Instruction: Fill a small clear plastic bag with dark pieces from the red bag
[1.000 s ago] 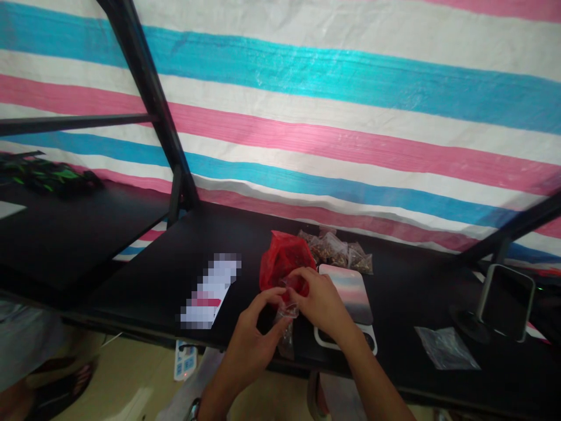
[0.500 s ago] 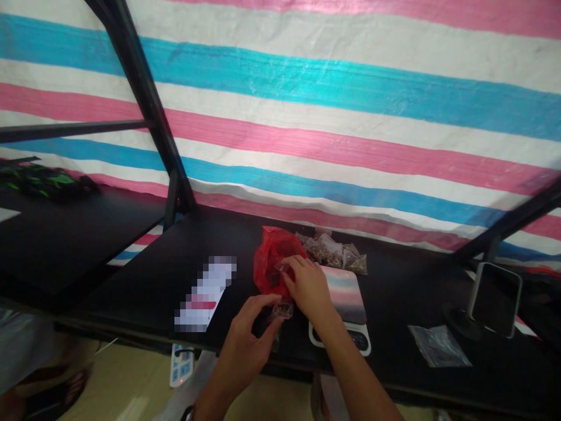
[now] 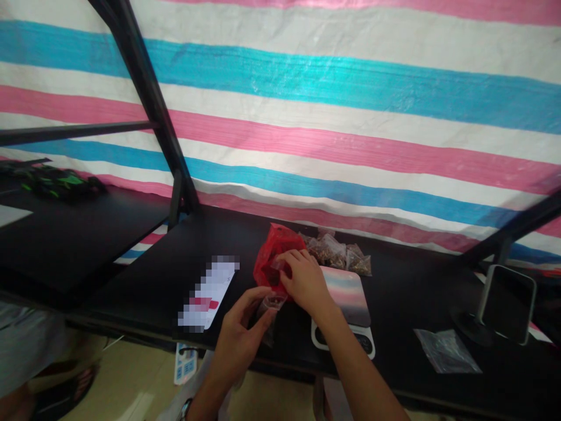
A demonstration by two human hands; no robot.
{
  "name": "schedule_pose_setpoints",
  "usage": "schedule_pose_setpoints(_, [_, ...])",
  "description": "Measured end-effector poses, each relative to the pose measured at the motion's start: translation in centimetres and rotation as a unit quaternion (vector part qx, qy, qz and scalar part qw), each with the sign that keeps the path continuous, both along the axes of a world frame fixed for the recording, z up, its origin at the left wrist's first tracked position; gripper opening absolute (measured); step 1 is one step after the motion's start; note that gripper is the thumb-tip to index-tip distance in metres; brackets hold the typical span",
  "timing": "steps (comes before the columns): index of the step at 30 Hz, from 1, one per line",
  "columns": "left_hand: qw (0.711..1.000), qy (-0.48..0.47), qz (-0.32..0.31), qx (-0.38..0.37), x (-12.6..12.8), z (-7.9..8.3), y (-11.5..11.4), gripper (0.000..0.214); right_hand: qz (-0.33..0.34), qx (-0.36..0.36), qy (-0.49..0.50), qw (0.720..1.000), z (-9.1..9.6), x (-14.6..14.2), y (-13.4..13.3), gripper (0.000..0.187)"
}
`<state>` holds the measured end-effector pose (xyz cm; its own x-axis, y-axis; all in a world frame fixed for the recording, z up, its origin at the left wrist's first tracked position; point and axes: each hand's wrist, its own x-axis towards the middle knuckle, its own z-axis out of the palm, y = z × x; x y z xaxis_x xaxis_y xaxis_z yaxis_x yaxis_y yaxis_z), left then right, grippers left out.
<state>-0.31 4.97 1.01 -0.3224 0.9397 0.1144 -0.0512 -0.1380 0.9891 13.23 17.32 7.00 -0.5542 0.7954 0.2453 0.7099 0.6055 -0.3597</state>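
"So, what have we got our hands on?"

"Our right hand (image 3: 304,282) lies curled over a red plastic bag (image 3: 272,260), just left of the kitchen scale (image 3: 344,338). That grip is closed on the bag, with a bit of clear plastic showing at the fingertips."

"And the left?"

"Our left hand (image 3: 242,334) is nearer the front edge of the counter (image 3: 144,275), also left of the scale. Its grip stands half open, fingers spread and curved, right at the top of a small clear plastic bag (image 3: 270,310). The thumb seems to touch that bag, but we can't tell whether it has a firm hold."

"What else lies around the scale?"

"Behind it sit small clear bags of brown granules (image 3: 335,252). Farther right, well apart from it, are a flat clear bag (image 3: 447,351) and a phone on a black stand (image 3: 508,304). Left of it, beyond both hands, lies a white packet (image 3: 208,292), too blurred to read."

"Anyone else near?"

"Yes, well left of the scale, a person's grey clothing (image 3: 21,351) and a sandal (image 3: 65,389) show below the counter."
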Motion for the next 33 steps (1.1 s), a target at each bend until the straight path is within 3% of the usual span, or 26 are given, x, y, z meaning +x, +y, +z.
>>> schedule_pose_setpoints(8, [0.994, -0.112, -0.005, -0.012, -0.3, 0.0, 0.1, 0.043, 0.021, -0.019, 0.001, 1.000, -1.2, -0.1, 0.6, 0.027])
schedule_pose_setpoints(22, [0.949, -0.306, 0.065, -0.038, 0.0, 1.2, 0.7, 0.057, 0.043, -0.078, 0.023, 0.996, -0.5, 1.9, -1.0, 0.023])
schedule_pose_setpoints(28, [0.943, -0.319, 0.087, -0.049, -0.3, 2.1, 0.5, 0.060, 0.007, -0.078, -0.014, 0.997, -0.2, 1.8, -1.7, 0.022])
schedule_pose_setpoints(33, [0.959, -0.267, 0.073, -0.062, -0.9, 2.9, -0.5, 0.053, -0.033, -0.039, -0.029, 0.998, -0.8, 1.1, -1.9, 0.020])
